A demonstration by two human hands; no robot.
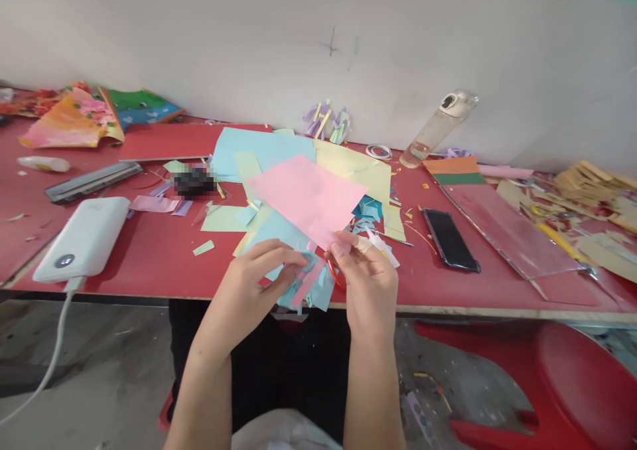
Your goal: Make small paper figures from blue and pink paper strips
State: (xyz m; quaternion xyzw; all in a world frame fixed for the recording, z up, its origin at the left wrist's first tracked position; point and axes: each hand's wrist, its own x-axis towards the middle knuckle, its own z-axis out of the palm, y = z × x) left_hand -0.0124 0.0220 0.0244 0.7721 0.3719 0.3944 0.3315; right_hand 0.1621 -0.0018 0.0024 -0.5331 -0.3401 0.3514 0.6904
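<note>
- Fingers of your left hand pinch a pink strip at lower centre of the frame.
- Your right hand pinches the pink sheet by its near corner.
- Both sit over the desk edge; a phone lies to the right.

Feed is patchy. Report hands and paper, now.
Left hand, right hand both pinching scraps. Pink sheet just beyond. Nothing blocking.

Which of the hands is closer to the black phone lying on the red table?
The right hand. It sits just left of the black phone, pinching the pink paper. The left hand is farther left, beyond it, holding paper scraps.
</note>
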